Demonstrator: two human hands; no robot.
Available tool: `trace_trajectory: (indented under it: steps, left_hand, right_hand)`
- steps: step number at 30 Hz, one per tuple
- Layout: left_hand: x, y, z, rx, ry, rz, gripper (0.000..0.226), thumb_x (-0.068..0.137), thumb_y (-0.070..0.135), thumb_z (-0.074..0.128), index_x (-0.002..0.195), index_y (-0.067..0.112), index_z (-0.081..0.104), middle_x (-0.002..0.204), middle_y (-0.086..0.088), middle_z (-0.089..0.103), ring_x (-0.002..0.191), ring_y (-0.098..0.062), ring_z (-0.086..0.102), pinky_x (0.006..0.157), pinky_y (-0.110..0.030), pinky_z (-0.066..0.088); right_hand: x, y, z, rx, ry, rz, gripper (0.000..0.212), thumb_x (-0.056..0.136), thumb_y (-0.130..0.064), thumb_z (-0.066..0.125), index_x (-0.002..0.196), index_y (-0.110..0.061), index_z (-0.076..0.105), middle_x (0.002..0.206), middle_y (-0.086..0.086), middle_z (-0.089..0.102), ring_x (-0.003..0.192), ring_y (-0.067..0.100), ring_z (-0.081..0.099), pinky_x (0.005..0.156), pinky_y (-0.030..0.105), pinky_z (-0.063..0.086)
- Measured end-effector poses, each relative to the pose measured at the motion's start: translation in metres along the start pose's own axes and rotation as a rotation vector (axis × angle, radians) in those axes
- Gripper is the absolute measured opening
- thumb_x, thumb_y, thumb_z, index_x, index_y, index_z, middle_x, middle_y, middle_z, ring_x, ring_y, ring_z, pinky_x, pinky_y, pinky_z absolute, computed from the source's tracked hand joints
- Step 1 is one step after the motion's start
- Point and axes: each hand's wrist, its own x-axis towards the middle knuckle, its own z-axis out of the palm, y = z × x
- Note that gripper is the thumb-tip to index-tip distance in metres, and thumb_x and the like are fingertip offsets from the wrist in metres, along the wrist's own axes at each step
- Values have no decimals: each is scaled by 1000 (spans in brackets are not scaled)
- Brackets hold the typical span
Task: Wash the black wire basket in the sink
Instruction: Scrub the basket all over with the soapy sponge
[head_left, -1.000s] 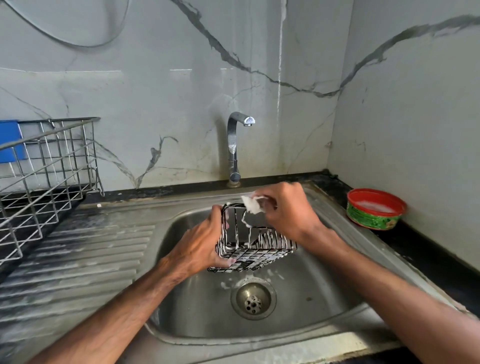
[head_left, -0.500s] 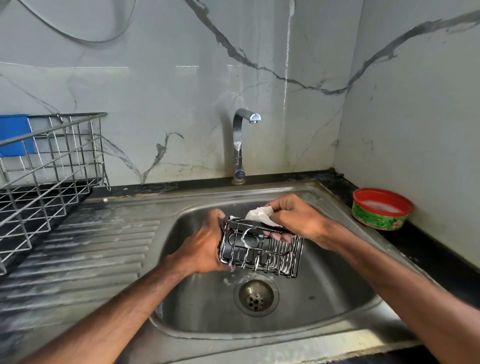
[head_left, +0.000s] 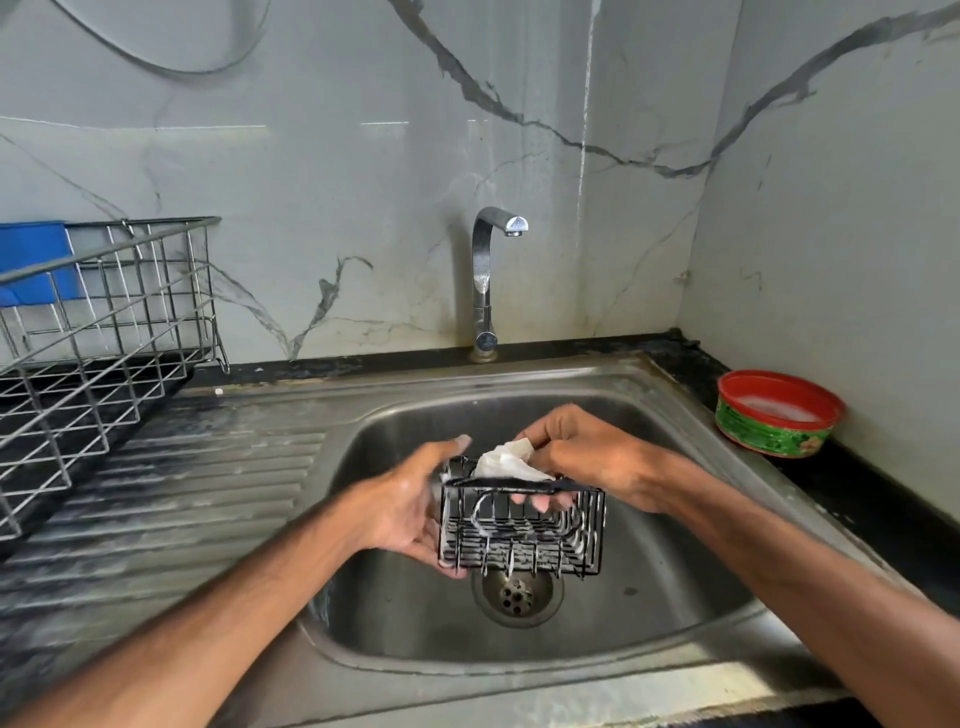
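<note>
Single head view; faces forward and down, close over sink (head_left: 649, 623); tap (head_left: 485, 280) at 12 o'clock; rack (head_left: 104, 374) at 9; tub (head_left: 769, 439) at 3; left arm (head_left: 208, 623) in from 7, right arm (head_left: 779, 561) from 5.

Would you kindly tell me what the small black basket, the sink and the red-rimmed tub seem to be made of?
The black wire basket looks like thin metal wire with a black coating, streaked with white suds. The sink appears stainless steel: brushed grey, dully reflective, with pressed drainer ridges. The tub is probably plastic, its red rim above a printed green wall.
</note>
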Motion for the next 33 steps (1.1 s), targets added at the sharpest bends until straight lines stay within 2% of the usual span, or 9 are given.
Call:
trace_trajectory:
  steps: [3,5,9,15,18,22,24,29,33]
  left_hand:
    - [0,-3,8,83,-28,3,82,72,44,58,141,-1,57,116,-23,70,98,-41,69,73,-49,63]
    - [2,-3,9,78,-9,16,73,82,35,51,143,-3,53,122,-27,68,96,-40,68,67,-47,63]
    - [6,-5,11,95,16,57,62,87,28,51,139,-6,52,129,-35,63,115,-50,65,77,-50,62]
    - [-2,-4,18,157,41,255,59,76,14,64,129,10,39,138,-31,54,97,-47,69,83,-63,59]
    - [-2,-4,21,156,54,331,59,76,15,64,125,20,32,141,-19,44,110,-54,66,85,-61,58]
    - [-2,-7,26,203,114,384,73,67,23,68,130,24,30,136,-15,46,116,-55,61,82,-55,59]
    - [-2,-7,26,213,154,411,75,65,23,68,129,29,27,133,-14,49,116,-55,61,78,-50,61]
    - [-7,-6,32,252,208,429,78,67,25,67,131,41,25,129,-11,51,112,-46,63,85,-56,61]
    - [-11,-5,35,269,234,451,74,66,25,67,128,41,28,129,-12,51,115,-43,61,83,-54,62]
  right_hand:
    - [-2,-1,3,-11,-57,49,26,94,8,51,103,2,75,83,19,73,59,16,60,44,21,43]
    - [-3,-2,-1,0,-40,83,25,94,8,52,104,3,75,81,16,75,58,15,64,45,21,48]
    - [-3,-2,-16,3,167,130,17,92,6,64,106,3,74,88,15,78,74,18,75,58,21,59]
    - [-6,5,-41,253,361,167,25,93,13,54,113,4,66,96,22,76,90,30,76,72,32,64]
    - [-6,10,-41,358,344,194,24,97,10,50,114,3,64,100,22,75,92,31,76,72,31,63]
    - [-3,12,-36,440,300,169,20,98,3,55,116,5,63,102,26,74,91,32,75,69,29,63]
    - [-3,9,-32,425,301,145,18,97,3,58,113,7,63,101,26,74,91,33,75,72,31,64]
    - [0,8,-27,331,381,120,13,93,14,58,99,8,67,96,27,74,87,34,76,71,33,64]
    - [2,7,-26,264,326,124,25,93,17,53,109,7,70,105,26,72,87,29,76,71,30,63]
